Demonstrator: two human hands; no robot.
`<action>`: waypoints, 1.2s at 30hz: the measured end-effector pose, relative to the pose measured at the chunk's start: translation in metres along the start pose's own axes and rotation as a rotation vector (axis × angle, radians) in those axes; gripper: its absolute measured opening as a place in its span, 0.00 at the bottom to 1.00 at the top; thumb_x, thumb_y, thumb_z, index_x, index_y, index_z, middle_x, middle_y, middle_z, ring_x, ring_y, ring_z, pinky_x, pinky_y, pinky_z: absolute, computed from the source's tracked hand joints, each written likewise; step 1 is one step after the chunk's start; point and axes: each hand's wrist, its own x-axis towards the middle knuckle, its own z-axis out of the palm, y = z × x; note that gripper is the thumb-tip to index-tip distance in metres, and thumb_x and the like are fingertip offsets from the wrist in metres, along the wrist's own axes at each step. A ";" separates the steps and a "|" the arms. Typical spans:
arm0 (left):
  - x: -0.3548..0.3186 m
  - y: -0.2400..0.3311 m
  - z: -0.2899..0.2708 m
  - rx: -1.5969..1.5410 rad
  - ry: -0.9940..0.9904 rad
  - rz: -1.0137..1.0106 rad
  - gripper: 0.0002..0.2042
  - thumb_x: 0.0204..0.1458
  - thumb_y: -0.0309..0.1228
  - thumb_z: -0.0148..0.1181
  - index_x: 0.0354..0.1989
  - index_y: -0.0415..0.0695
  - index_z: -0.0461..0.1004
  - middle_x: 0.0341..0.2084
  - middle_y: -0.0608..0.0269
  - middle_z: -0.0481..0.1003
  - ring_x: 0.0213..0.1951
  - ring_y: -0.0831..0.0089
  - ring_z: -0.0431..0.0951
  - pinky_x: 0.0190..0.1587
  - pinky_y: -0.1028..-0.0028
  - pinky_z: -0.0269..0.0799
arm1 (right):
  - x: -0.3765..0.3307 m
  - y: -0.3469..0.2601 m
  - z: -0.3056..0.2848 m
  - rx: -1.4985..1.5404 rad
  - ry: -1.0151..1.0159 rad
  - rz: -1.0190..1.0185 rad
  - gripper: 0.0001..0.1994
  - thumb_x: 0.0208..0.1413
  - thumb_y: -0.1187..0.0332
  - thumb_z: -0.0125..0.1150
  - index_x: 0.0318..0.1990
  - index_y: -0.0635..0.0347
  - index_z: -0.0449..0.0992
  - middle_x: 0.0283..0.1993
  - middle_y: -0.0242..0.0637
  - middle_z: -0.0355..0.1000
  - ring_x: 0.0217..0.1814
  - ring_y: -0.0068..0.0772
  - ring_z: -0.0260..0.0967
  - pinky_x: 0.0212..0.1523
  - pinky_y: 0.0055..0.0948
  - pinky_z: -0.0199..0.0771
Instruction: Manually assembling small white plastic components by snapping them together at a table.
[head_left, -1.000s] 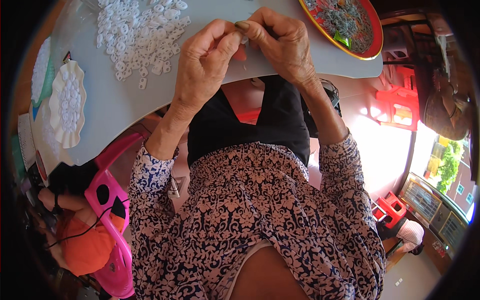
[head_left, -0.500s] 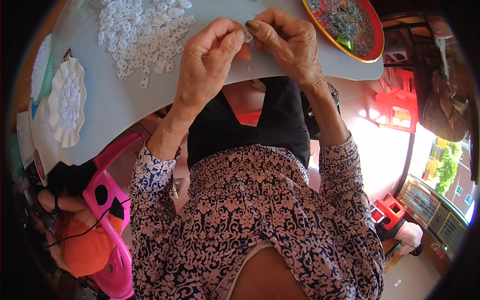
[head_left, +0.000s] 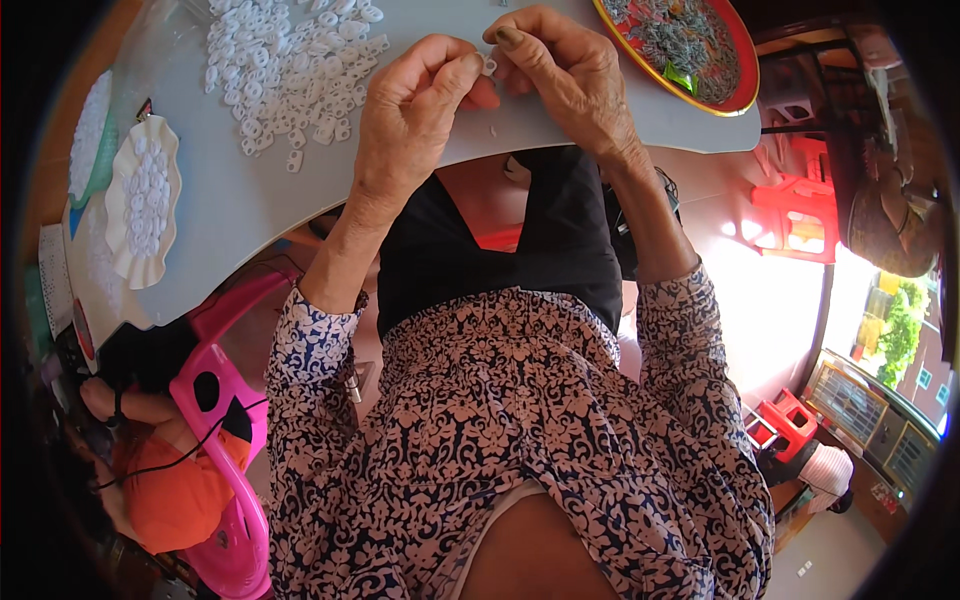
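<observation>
Over the table's near edge, my left hand (head_left: 415, 115) pinches a small white plastic piece with a hole (head_left: 489, 64) between thumb and forefinger. Close beside it on the right is my right hand (head_left: 575, 85), thumb and forefinger pressed together; anything between those tips is too small to make out. A loose heap of similar white plastic pieces (head_left: 290, 85) spreads over the table to the left of my left hand. Beyond my right hand, a red round tray with a yellow rim (head_left: 742, 85) holds many thin grey metal bits (head_left: 680, 45), perhaps screws or nails.
A cream wavy-edged dish (head_left: 140, 272) with white pieces stands at the left of the grey table (head_left: 235, 205), near a green container (head_left: 100, 150). A person in orange (head_left: 185, 490) sits by a pink chair (head_left: 225, 455). Red stools (head_left: 800, 215) stand at the right.
My fingertips have drawn slightly apart, and the white piece in my left hand shows more plainly. The right thumb has risen a little. The view has shifted slightly.
</observation>
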 end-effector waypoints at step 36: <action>-0.006 0.002 0.000 -0.212 0.020 -0.070 0.06 0.55 0.28 0.53 0.34 0.38 0.74 0.24 0.65 0.76 0.29 0.83 0.73 0.35 0.82 0.67 | 0.002 0.007 -0.002 0.052 -0.022 -0.010 0.11 0.58 0.63 0.56 0.38 0.62 0.76 0.26 0.26 0.71 0.26 0.14 0.64 0.27 0.17 0.66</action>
